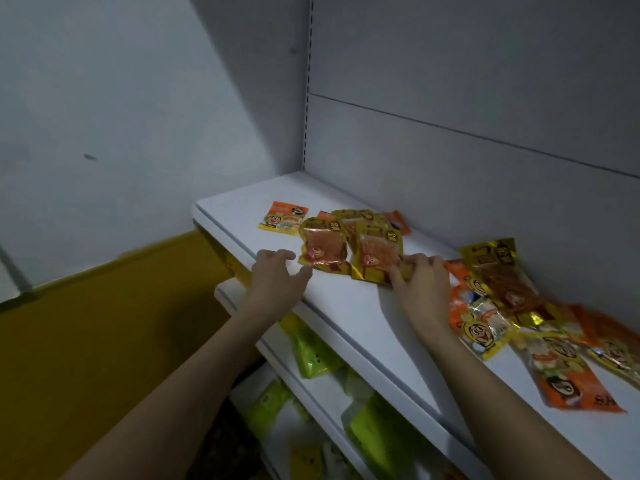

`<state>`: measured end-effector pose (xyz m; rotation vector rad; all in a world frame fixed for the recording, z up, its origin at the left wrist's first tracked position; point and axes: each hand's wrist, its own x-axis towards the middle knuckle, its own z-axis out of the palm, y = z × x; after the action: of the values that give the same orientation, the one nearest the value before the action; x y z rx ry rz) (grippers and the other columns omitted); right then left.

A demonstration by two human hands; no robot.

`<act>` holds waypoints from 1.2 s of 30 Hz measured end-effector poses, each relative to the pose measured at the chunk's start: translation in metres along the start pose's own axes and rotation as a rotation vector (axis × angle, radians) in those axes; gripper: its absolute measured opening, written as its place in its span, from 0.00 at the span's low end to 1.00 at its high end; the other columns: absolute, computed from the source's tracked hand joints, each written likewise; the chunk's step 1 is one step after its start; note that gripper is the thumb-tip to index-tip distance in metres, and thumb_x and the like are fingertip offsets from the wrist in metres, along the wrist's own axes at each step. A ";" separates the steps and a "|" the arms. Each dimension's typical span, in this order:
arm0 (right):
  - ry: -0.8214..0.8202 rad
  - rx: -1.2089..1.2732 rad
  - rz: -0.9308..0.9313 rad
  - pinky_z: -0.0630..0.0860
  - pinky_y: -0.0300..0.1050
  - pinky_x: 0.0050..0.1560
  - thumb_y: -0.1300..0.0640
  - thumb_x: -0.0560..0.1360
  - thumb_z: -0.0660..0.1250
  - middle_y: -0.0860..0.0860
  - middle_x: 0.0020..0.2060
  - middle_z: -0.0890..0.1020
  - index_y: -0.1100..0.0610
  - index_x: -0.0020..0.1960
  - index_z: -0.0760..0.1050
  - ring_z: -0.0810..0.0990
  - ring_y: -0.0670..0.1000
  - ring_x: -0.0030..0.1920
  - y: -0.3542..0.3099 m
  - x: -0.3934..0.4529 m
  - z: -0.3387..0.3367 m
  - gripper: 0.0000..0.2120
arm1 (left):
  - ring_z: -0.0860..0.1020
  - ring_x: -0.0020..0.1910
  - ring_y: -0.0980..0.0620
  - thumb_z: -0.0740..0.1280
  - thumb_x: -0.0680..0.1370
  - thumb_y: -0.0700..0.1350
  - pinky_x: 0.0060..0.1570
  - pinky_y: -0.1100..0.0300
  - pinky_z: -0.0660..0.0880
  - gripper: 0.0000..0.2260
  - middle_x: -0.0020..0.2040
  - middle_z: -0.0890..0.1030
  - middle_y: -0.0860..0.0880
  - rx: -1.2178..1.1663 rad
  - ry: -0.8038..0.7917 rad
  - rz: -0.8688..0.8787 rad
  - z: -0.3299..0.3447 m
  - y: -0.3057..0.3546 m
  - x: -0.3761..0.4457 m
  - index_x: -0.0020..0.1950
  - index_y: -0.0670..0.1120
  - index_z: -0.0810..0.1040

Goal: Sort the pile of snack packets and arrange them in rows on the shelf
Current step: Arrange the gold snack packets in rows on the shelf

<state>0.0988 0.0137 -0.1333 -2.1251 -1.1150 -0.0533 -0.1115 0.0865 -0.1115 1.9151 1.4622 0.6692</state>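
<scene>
now right hand [420,277] pinches a glossy yellow packet [375,254] with red filling; left hand [277,275] hovers spread.

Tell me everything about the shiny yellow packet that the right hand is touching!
The yellow packet is a glossy foil pouch with a clear window showing reddish-orange snack inside, a small cartoon face near its lower edge and dark print on its top band. It lies flat on the white shelf, beside a matching packet on its left and overlapping packets behind. The right hand pinches its lower right corner. The picture is slightly blurred, so the print is unreadable.
</scene>
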 end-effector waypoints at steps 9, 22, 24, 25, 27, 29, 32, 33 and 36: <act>-0.250 -0.112 0.151 0.66 0.47 0.49 0.39 0.68 0.73 0.62 0.47 0.79 0.55 0.36 0.74 0.76 0.63 0.55 0.009 0.088 0.040 0.19 | 0.71 0.66 0.38 0.72 0.74 0.61 0.63 0.48 0.68 0.32 0.63 0.75 0.42 0.252 -0.179 0.129 0.036 0.001 0.113 0.70 0.43 0.71; 0.259 0.760 0.265 0.74 0.26 0.38 0.61 0.73 0.75 0.43 0.47 0.79 0.55 0.59 0.71 0.80 0.33 0.44 0.030 0.096 0.006 0.18 | 0.83 0.50 0.48 0.69 0.72 0.25 0.45 0.56 0.84 0.30 0.56 0.81 0.43 -0.833 -0.342 0.085 0.002 -0.014 0.157 0.67 0.51 0.72; 0.247 0.802 0.270 0.74 0.27 0.39 0.63 0.74 0.73 0.43 0.48 0.79 0.56 0.60 0.70 0.80 0.33 0.44 0.022 0.096 0.007 0.18 | 0.85 0.49 0.49 0.67 0.72 0.23 0.42 0.57 0.83 0.31 0.53 0.83 0.47 -0.928 -0.380 0.075 0.006 -0.012 0.163 0.67 0.52 0.73; 0.221 0.809 0.263 0.74 0.27 0.38 0.64 0.75 0.72 0.44 0.47 0.79 0.57 0.60 0.69 0.80 0.33 0.42 0.017 0.095 0.006 0.18 | 0.85 0.48 0.50 0.66 0.72 0.22 0.41 0.59 0.83 0.31 0.52 0.84 0.48 -0.951 -0.393 0.072 0.011 -0.012 0.164 0.65 0.53 0.74; 0.134 0.815 0.239 0.75 0.29 0.36 0.67 0.76 0.69 0.45 0.44 0.81 0.59 0.60 0.68 0.82 0.34 0.40 0.006 0.092 0.007 0.17 | 0.85 0.49 0.51 0.66 0.71 0.22 0.40 0.60 0.81 0.31 0.54 0.84 0.49 -0.970 -0.418 0.088 0.020 -0.010 0.164 0.62 0.54 0.77; 0.048 0.873 0.244 0.77 0.36 0.34 0.68 0.76 0.68 0.48 0.40 0.85 0.56 0.60 0.69 0.84 0.42 0.39 -0.004 0.091 0.007 0.16 | 0.84 0.54 0.50 0.67 0.70 0.22 0.43 0.60 0.81 0.32 0.60 0.82 0.48 -0.906 -0.417 0.147 0.029 -0.008 0.163 0.60 0.56 0.81; -0.038 0.908 0.255 0.77 0.39 0.31 0.66 0.76 0.70 0.48 0.38 0.86 0.53 0.57 0.71 0.85 0.48 0.37 -0.021 0.090 0.016 0.14 | 0.82 0.56 0.54 0.69 0.72 0.26 0.48 0.59 0.81 0.30 0.60 0.81 0.51 -0.745 -0.342 0.284 0.035 -0.007 0.162 0.61 0.59 0.81; -0.079 0.897 0.238 0.76 0.38 0.31 0.65 0.75 0.70 0.47 0.38 0.85 0.54 0.55 0.71 0.84 0.47 0.37 -0.030 0.089 0.022 0.13 | 0.82 0.57 0.54 0.68 0.75 0.28 0.50 0.58 0.81 0.26 0.61 0.82 0.51 -0.744 -0.331 0.298 0.036 -0.009 0.162 0.62 0.58 0.81; -0.205 0.842 0.157 0.79 0.40 0.37 0.67 0.74 0.71 0.50 0.41 0.83 0.54 0.52 0.71 0.83 0.47 0.39 -0.055 0.087 0.052 0.14 | 0.82 0.58 0.53 0.64 0.83 0.42 0.50 0.57 0.81 0.13 0.60 0.84 0.50 -0.876 -0.386 0.253 0.039 -0.015 0.162 0.67 0.50 0.78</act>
<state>0.0988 0.1266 -0.1091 -1.4558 -0.8579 0.6136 -0.0517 0.2384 -0.1453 1.4091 0.5332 0.8174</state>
